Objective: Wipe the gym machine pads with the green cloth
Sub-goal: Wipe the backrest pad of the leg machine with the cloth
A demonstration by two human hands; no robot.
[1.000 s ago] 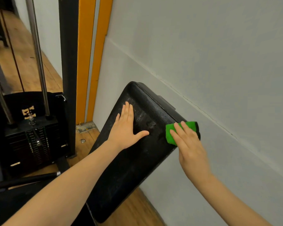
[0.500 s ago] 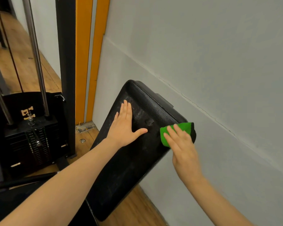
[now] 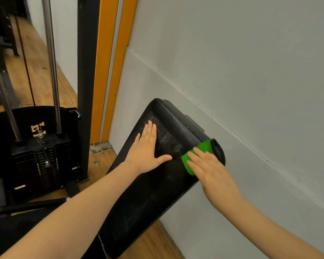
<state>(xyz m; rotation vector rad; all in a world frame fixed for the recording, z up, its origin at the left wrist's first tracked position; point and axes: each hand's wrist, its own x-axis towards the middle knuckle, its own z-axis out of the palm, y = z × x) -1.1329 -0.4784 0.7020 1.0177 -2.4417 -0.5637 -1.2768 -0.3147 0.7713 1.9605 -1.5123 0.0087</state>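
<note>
A person's right hand (image 3: 212, 171), fingers straight, presses the green cloth (image 3: 198, 154) flat against the black pad (image 3: 153, 187) near its upper right edge. Just left of it, the left hand (image 3: 146, 152) rests open on the pad, fingers spread. Beyond the left hand stands the weight stack (image 3: 41, 161).

The pad (image 3: 157, 186) is black with a pebbled grain and pale dusty streaks; the cloth (image 3: 198, 154) is bright green. Orange trim (image 3: 108, 71) runs beside a pale grey wall (image 3: 251, 71), above the honey-brown wooden floor (image 3: 39, 71).
</note>
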